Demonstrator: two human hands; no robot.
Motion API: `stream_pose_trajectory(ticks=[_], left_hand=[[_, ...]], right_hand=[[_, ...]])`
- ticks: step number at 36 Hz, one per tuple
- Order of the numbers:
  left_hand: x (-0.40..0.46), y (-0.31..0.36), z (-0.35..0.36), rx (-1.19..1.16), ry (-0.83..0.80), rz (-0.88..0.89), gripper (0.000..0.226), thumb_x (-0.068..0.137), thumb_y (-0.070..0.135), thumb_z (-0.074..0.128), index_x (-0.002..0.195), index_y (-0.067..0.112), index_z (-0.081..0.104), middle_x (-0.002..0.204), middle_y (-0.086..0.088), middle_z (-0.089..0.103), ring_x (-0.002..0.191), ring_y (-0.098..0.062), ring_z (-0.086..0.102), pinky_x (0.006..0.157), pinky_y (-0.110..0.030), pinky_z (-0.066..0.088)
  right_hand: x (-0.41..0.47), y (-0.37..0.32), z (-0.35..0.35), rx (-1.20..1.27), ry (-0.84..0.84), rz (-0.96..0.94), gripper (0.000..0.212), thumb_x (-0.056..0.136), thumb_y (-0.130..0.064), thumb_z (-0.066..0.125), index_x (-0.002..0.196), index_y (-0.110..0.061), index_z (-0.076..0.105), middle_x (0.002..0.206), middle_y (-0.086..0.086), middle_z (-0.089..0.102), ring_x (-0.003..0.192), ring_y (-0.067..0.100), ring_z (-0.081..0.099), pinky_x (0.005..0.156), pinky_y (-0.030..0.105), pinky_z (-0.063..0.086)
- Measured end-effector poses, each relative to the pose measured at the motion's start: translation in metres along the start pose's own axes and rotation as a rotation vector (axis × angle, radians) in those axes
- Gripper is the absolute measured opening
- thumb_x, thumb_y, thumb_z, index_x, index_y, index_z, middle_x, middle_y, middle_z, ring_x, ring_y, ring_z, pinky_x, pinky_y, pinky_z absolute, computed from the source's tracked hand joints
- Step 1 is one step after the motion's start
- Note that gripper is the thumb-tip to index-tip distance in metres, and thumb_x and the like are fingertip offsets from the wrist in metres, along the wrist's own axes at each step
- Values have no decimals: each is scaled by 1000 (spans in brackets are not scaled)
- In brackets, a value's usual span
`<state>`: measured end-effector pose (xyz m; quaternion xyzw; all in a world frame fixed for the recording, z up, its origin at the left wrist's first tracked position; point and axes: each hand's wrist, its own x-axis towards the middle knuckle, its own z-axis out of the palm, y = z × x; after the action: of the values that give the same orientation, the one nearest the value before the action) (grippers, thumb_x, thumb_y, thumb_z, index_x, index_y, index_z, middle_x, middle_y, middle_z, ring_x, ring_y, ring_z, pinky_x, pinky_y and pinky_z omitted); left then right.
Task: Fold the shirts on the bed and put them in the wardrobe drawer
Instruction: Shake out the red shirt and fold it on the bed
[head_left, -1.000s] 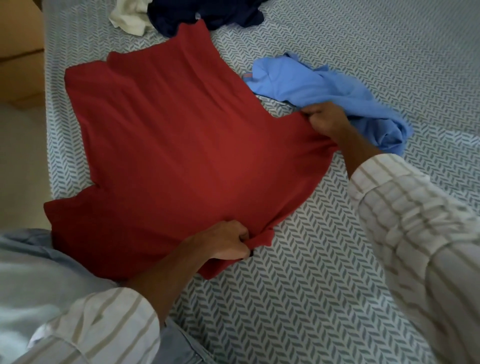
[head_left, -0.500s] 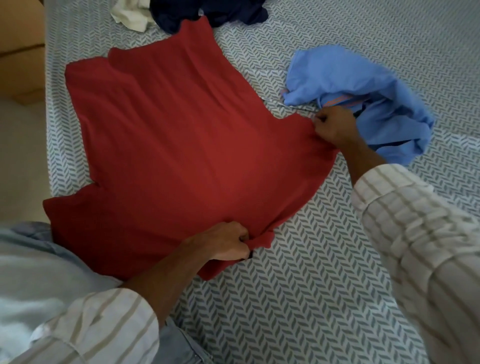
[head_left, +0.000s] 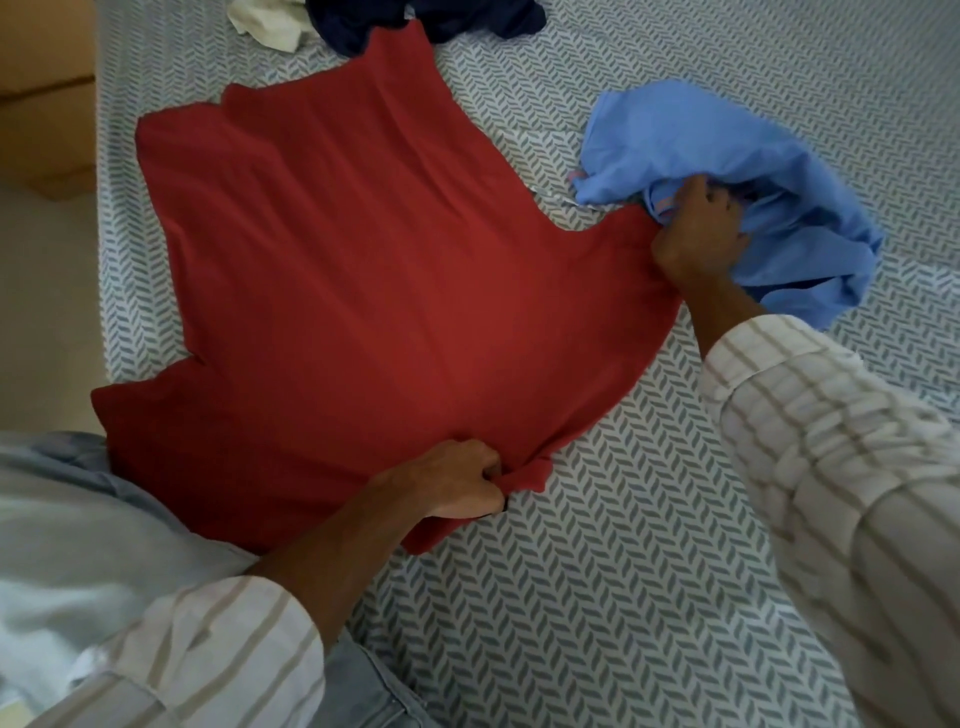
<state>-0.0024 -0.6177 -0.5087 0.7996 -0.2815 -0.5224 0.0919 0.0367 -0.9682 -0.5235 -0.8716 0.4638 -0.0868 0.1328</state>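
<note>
The red shirt (head_left: 374, 291) lay flat mid-bed (head_left: 649, 597). The left hand (head_left: 457, 483) pinched its six o'clock edge, the right hand (head_left: 696, 234) its three o'clock edge, touching the blue shirt (head_left: 727, 150), which the fold might drag along.

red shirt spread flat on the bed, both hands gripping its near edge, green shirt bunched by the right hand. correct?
Not quite: the bunched shirt is light blue, not green. The head view shows the light blue shirt crumpled beside the right hand. The rest holds: the red shirt lies spread on the bed, gripped by the left hand and the right hand.
</note>
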Motion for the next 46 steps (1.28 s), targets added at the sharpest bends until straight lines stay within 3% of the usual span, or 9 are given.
stream_pose_trajectory(ticks=[5,9,19,26,31,34,37,41,46], left_hand=[[1,0,1,-4,7,10,10,81,24,62,78,33,57,89,6,62,79,-11,60,61,-26,42],[2,-3,2,-3,11,11,9,80,24,62,78,32,58,88,6,63,77,-11,60,60,-26,42],[4,-8,5,-9,24,36,11,74,34,65,83,36,60,92,9,66,83,-10,63,65,-28,47],[-2,-14,14,-32,71,109,18,73,37,69,88,36,59,92,9,67,82,-10,65,73,-32,57],[-12,-29,35,-52,203,286,27,77,23,74,99,18,60,95,3,63,86,-12,60,72,-26,48],[-19,-50,55,3,352,413,50,77,28,72,124,16,58,116,3,56,105,-6,47,94,-21,38],[-33,-65,65,136,593,486,71,74,31,66,141,15,50,135,-1,48,123,-17,41,106,-32,33],[-50,-66,63,377,843,402,71,60,45,69,123,21,50,115,-3,54,106,-24,49,79,-41,45],[-58,-77,69,412,674,217,69,69,35,71,127,14,39,103,-7,59,91,-30,62,65,-38,54]], right_hand=[[2,10,2,89,-180,2,56,84,-45,66,134,-26,49,145,7,48,139,36,37,107,64,27],[1,13,0,25,-146,129,60,82,-38,68,135,-17,49,140,12,53,136,36,43,109,63,25],[-67,53,26,482,292,286,73,79,-41,67,129,9,49,126,28,54,121,42,52,105,44,36],[-123,29,30,375,40,260,56,89,-49,67,119,-2,62,116,18,68,113,37,61,97,38,42],[-125,27,19,420,-100,325,33,84,-33,67,94,-2,72,91,19,73,91,36,70,88,39,54],[-123,47,27,590,-16,444,30,72,-37,61,71,-8,66,66,14,69,63,34,69,70,52,60],[-129,51,31,645,88,465,54,68,-42,61,108,-7,58,103,16,67,92,34,67,87,52,57],[-200,27,7,560,109,-59,63,71,-22,70,126,1,50,124,16,49,112,20,45,102,32,38],[-275,43,5,430,-207,-745,70,61,-35,66,123,-4,55,117,9,47,110,25,46,98,37,41]])
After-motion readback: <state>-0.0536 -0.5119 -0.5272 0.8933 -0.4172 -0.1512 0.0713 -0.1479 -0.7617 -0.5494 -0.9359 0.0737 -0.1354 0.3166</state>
